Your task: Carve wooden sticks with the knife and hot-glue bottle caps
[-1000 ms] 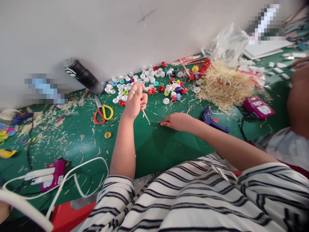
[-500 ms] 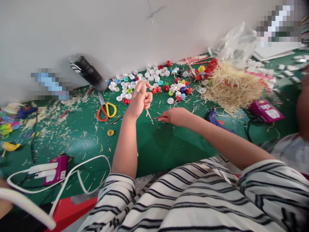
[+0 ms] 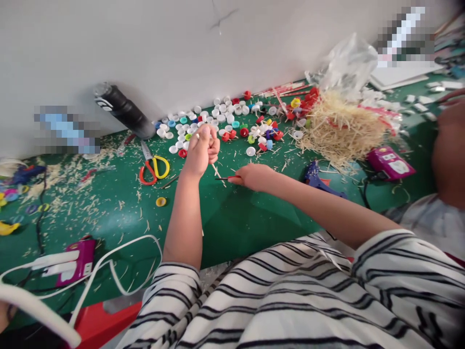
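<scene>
Right hand (image 3: 253, 176) moved nearer left hand (image 3: 202, 151) | stick (image 3: 217, 171): left-held, lower end between

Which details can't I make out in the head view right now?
All in the head view:
- Thin stick: upper part mostly covered by the left hand.
- Red-handled tool: rear of its grip hidden inside the right hand; whether its blade bites the stick is too small to tell.
- Person at right: cut off by the frame edge.

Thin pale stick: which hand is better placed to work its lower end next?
Probably the right hand: it holds a red-handled, dark-tipped tool by that end; the left hand grips the stick higher up.
</scene>
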Demonstrator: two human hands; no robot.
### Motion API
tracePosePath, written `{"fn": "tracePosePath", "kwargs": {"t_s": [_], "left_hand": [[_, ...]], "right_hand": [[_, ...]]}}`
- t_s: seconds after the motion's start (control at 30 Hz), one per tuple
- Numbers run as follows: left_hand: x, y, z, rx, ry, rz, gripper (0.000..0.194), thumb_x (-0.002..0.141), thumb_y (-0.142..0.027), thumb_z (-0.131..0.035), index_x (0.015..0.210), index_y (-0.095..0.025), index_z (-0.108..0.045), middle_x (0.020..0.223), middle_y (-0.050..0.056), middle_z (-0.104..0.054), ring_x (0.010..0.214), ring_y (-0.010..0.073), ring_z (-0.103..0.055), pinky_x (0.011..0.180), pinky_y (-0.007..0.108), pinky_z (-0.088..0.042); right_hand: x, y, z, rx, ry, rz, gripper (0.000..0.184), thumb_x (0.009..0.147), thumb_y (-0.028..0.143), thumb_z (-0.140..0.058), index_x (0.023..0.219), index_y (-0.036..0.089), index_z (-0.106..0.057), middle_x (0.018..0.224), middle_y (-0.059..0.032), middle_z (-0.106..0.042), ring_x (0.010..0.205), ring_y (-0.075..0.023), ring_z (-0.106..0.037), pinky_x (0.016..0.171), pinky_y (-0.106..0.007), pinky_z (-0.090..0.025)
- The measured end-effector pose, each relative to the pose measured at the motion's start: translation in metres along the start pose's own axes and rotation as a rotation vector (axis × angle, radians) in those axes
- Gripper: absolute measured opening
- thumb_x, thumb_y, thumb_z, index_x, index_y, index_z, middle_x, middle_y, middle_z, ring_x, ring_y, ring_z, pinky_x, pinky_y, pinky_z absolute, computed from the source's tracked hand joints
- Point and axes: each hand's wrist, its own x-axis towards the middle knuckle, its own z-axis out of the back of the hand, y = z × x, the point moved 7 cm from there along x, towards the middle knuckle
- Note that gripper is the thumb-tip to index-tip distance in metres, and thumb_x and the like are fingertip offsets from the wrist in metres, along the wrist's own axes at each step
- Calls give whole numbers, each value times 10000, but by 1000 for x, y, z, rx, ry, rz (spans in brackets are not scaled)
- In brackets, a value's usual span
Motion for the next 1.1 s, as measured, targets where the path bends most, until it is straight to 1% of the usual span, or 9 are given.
{"fn": "tracePosePath", "kwargs": {"t_s": [0.07,0.13,0.33,0.4,0.53,0.63,0.73,0.93,1.1], "left_hand": [[1,0,2,-6,-21,-5,413,886,-606,-627,801,-229,-482,490,-107,-271,373,40,-169,380,187,-107],[1,1,-1,-17,-23,-3,411,889,-596,-629,788,-227,-480,493,-106,-274,375,41,-172,381,186,-111],[-4,4,-31,29,75,19,412,900,-577,-626,771,-209,-491,516,-90,-318,396,42,-231,394,182,-146],[-5,3,-34,69,100,-4,430,896,-595,-620,767,-209,-483,520,-90,-310,401,42,-231,397,180,-147],[-3,0,-22,105,74,-49,447,910,-631,-567,773,-221,-453,520,-102,-285,394,43,-176,393,184,-144],[1,1,-8,104,-9,-64,454,920,-639,-540,759,-228,-435,517,-102,-285,386,46,-152,391,202,-135],[4,2,1,105,-109,-85,453,918,-636,-545,739,-233,-437,506,-94,-296,380,53,-144,399,234,-114],[6,4,8,112,-233,-119,466,902,-645,-556,712,-235,-442,491,-80,-309,392,61,-143,418,259,-92],[4,1,9,115,-245,-131,464,898,-628,-575,698,-235,-432,480,-75,-295,398,64,-146,421,266,-91]], "right_hand": [[3,0,-1,1,0,0,657,1005,662,-272,1174,201,-709,1144,-182,-727,1077,-355,-683,841,-453,-530],[5,1,-3,-2,15,-12,674,997,676,-279,1179,194,-713,1153,-192,-725,1083,-357,-682,852,-458,-531],[4,7,-9,-7,40,-19,674,1004,662,-293,1199,180,-722,1223,-212,-704,1155,-354,-656,910,-462,-512],[0,7,-8,-17,29,-20,676,1009,655,-284,1179,171,-725,1196,-214,-712,1144,-354,-662,901,-455,-513],[-10,7,-3,-24,-8,22,664,1004,665,-279,1125,182,-718,1122,-182,-735,1075,-349,-690,841,-429,-528],[-16,4,3,-48,-87,32,672,1000,677,-253,1091,191,-708,1062,-168,-744,988,-334,-712,783,-406,-532],[-17,0,5,-75,-140,13,666,1003,672,-247,1078,192,-701,1032,-169,-743,962,-327,-714,765,-395,-529],[-12,-2,-6,16,-73,-41,682,995,691,-230,1072,209,-706,1075,-155,-740,1002,-326,-703,791,-405,-530],[-11,-1,-7,40,-61,-74,743,975,727,-205,1121,201,-709,1126,-172,-732,1036,-346,-699,826,-441,-538]]}}
